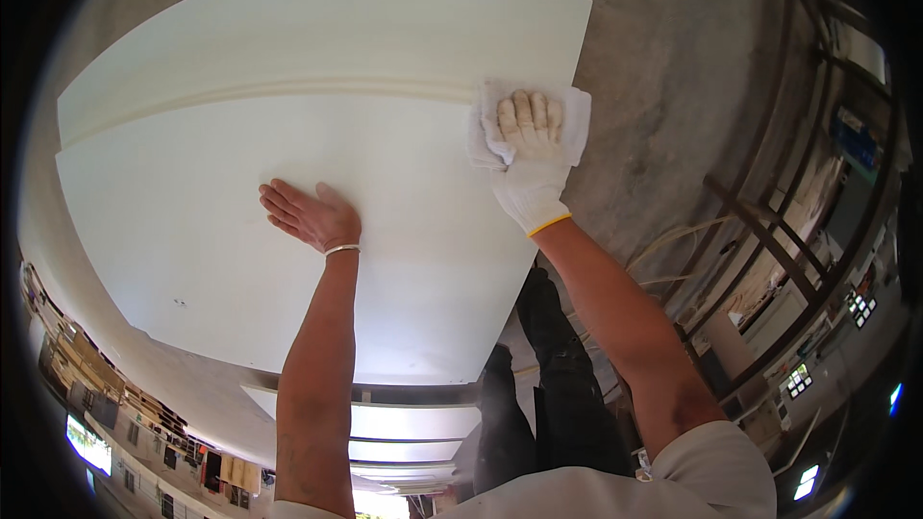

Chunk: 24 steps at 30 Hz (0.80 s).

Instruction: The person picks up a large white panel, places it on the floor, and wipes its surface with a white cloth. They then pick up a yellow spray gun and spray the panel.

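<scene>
A large white panel (240,154) spreads out before me, with a long raised ridge or step (317,89) running across it. My right hand (532,149), in a white knitted glove with a yellow cuff edge, presses a folded white cloth (574,125) at the panel's right edge, beside the end of the ridge. Part of the cloth reaches past that edge. My bare left hand (312,215) is open, fingers together and stretched out, over the middle of the nearer part of the panel. A pale bracelet (342,248) circles that wrist.
More white panels (413,423) lie stacked below the near edge. A dark metal frame (769,240) stands on the right, with a thin pale cord or hose (673,234) beside it. Grey concrete floor (663,58) surrounds the panel. Wooden boards (96,375) are piled at far left.
</scene>
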Each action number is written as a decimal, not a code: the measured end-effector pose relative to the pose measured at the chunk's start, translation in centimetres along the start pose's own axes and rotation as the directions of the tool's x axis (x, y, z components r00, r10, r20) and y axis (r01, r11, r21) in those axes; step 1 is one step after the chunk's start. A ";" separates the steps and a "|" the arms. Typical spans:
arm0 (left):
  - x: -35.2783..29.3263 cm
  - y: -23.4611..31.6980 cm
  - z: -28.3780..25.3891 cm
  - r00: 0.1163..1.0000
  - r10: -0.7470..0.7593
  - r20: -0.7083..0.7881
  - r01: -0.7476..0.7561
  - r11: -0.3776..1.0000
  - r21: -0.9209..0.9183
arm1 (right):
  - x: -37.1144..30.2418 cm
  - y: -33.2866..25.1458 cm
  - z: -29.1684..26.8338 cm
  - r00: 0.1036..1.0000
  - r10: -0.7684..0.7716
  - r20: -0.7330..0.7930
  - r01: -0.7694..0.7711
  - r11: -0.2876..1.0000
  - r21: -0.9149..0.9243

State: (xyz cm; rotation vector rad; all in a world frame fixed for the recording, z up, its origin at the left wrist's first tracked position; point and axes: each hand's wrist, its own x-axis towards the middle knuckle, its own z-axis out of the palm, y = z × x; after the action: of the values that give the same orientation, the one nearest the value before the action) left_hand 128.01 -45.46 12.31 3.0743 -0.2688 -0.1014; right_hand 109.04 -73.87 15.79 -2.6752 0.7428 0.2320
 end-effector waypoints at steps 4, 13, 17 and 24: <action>0.0 -0.2 -0.1 1.000 -0.011 0.020 0.011 1.000 -0.002 | -0.4 0.6 -1.5 0.999 -0.040 -0.012 0.038 0.991 -0.129; 0.1 0.0 0.2 1.000 0.020 -0.005 -0.020 1.000 0.000 | 5.1 -7.3 0.3 0.987 -0.068 -0.144 0.087 0.987 0.135; 0.2 0.0 0.1 1.000 0.007 0.003 -0.007 1.000 0.004 | 3.7 -4.9 0.2 0.992 -0.053 -0.112 0.072 0.983 0.166; -0.1 -0.1 0.2 1.000 0.011 -0.021 -0.011 1.000 0.007 | -1.2 2.4 -1.5 0.986 0.121 -0.113 -0.123 0.992 -0.015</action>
State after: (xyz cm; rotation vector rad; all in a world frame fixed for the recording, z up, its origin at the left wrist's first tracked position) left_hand 127.90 -45.31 12.12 3.0786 -0.2851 -0.0677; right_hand 106.90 -75.81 16.78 -2.6839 0.9458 0.1219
